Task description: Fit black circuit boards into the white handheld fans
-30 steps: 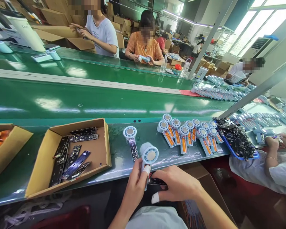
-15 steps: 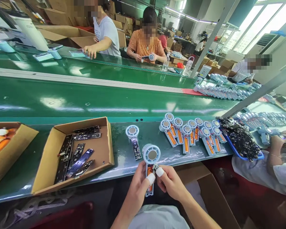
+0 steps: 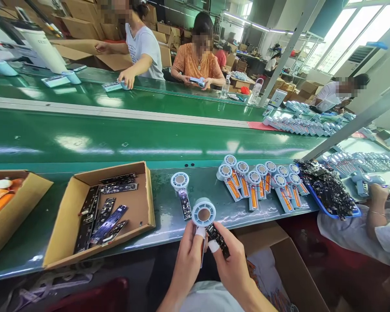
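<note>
My left hand [image 3: 189,251] is closed around the handle of a light-blue handheld fan [image 3: 204,212], whose round head faces up above the bench edge. Between thumb and fingers, my right hand [image 3: 230,258] grips a black circuit board [image 3: 217,238] beside the fan's handle. White covers wrap both thumb tips. Just beyond, a second handheld fan [image 3: 180,180] lies on the bench with a circuit board [image 3: 184,203] along its handle. To the right lie several fans [image 3: 254,177] with orange parts and wires showing in their open handles.
A cardboard box [image 3: 151,195] of circuit boards stands at left, another box [image 3: 35,184] beyond it. A blue tray [image 3: 325,206] heaped with boards sits right, beside a co-worker's hands. A green conveyor [image 3: 149,134] crosses ahead; people sit opposite. An open carton [image 3: 295,268] is below.
The fan in my left hand has turned and tipped, so its handle interior is less visible. The circuit board in my right hand now shows at greater length beside the handle.
</note>
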A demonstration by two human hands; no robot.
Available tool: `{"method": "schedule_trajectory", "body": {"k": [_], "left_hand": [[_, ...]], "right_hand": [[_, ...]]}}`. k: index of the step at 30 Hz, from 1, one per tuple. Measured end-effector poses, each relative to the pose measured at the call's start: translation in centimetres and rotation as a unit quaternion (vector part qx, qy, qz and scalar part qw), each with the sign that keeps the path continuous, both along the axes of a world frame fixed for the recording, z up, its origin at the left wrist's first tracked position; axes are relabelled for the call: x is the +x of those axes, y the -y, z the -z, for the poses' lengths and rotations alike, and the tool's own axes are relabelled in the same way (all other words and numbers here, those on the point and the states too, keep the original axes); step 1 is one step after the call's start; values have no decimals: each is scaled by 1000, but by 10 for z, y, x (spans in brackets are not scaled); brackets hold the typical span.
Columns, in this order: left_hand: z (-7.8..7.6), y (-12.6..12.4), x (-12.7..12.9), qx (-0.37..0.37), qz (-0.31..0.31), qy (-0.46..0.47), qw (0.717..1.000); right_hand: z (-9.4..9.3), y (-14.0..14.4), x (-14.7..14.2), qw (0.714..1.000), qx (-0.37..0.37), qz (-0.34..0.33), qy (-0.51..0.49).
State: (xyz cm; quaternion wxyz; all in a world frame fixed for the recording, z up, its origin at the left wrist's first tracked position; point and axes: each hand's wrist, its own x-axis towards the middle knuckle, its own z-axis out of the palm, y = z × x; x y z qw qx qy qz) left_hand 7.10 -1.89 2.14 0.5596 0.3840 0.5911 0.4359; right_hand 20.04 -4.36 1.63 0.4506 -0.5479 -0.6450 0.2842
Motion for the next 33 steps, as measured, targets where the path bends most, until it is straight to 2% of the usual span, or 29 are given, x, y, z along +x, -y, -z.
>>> {"method": "schedule_trajectory", "body": {"k": [3, 6, 10, 12, 16, 18, 22, 26, 28, 31, 33], "left_hand": [[13, 4, 2, 0, -12, 9, 1000], [31, 8, 5, 14, -21, -36, 999], [42, 8, 7, 29, 6, -58, 998], [40, 5, 8, 13, 3, -41, 999], [29, -1, 16, 11, -7, -14, 1000], [28, -2, 20, 7, -4, -20, 1000], [27, -11, 17, 36, 12, -72, 997], [11, -27, -6, 100, 97, -142, 980], [6, -36, -20, 155, 70, -215, 962], [9, -47, -37, 240, -41, -315, 917], [16, -53, -43, 250, -43, -314, 915]], "right_hand": [[6, -2, -5, 999, 17, 26, 42], [8, -6, -13, 996, 23, 32, 81], [3, -8, -19, 984, 18, 14, 175], [-3, -8, -18, 964, -18, -14, 266], [-20, -8, -13, 882, -128, -70, 447], [-26, -10, -10, 867, -125, -87, 475], [-25, -19, -3, 905, -46, -85, 414], [-17, -36, 4, 934, -70, -78, 341], [-15, -52, 4, 937, -88, -68, 332], [-17, -81, -2, 930, -96, -63, 350], [-22, -98, -9, 918, -89, -73, 379]]}}
